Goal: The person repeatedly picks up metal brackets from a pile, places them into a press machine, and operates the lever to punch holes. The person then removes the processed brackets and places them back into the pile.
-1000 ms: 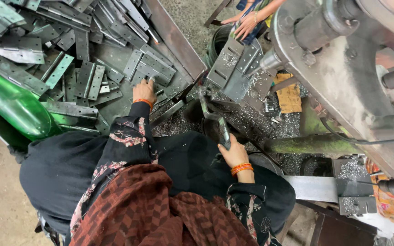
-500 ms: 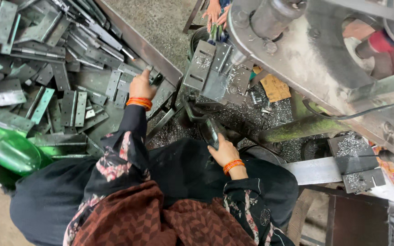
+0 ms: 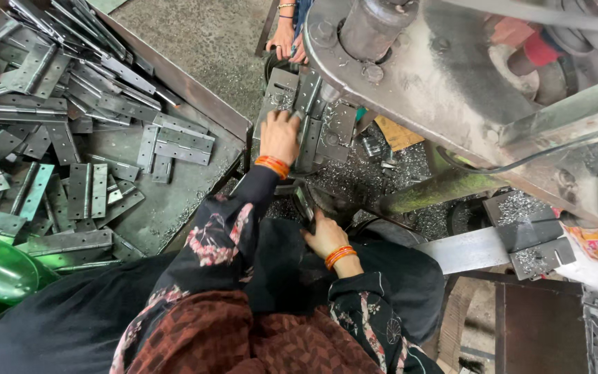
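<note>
A steel hinge (image 3: 307, 121) lies opened flat on the bed of a heavy press, directly under the machine's big grey head (image 3: 410, 62). The left hand (image 3: 279, 136) rests on the hinge's near-left edge, fingers spread over the metal and pressing it into place rather than closed round it. The right hand (image 3: 324, 234) sits nearer, just below the bed, wrapped round a short dark lever or handle (image 3: 304, 203); the grip looks closed, though the fingers are partly hidden.

Judging by this, one hinge is being seated for pressing and the stroke has not yet been made on it.

To the left, a shallow metal tray (image 3: 198, 90) holds a large heap of similar hinges (image 3: 70, 125), some folded, some open, so a great many pieces appear to be waiting; whether any of them are already worked cannot be told. Metal swarf (image 3: 396, 173) covers the bed right of the hinge. At the far edge, another person's hand (image 3: 289, 43) with bangles rests by the machine. A green plastic bottle (image 3: 1, 270) lies near left, and a flat steel bar (image 3: 472, 248) juts out at the right.
</note>
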